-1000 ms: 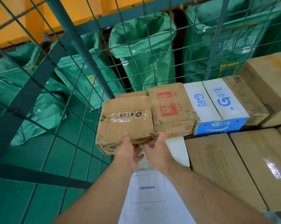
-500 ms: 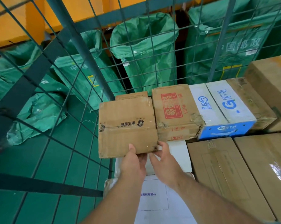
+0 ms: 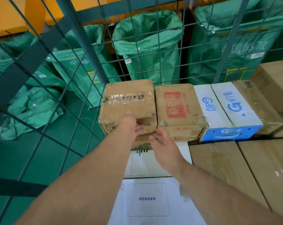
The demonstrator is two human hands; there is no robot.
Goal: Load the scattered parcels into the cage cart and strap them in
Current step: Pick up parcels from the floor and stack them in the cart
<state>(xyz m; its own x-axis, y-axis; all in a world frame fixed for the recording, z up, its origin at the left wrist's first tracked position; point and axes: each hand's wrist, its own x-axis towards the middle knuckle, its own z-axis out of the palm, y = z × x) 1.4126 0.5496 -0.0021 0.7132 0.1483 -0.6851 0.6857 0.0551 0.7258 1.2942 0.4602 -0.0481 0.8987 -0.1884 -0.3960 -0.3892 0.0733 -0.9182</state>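
Brown parcel (image 3: 128, 101) slid back, flush beside red-printed box (image 3: 174, 108), left hand (image 3: 129, 125) touching.

The floor (image 3: 44, 153) is painted a flat dark green, under bright, even light with no hard shadows. On it stand tall green woven sacks: one (image 3: 147, 46) upright with its mouth gaping, a wider one (image 3: 235, 38) to its right bearing pale printed characters and a white label, another (image 3: 82, 65) leaning at the left, and a few limp ones (image 3: 31, 109) slumped in a heap farther left. Behind them runs an orange-yellow surface (image 3: 7, 13), perhaps a wall or bins, too blurred to tell which.
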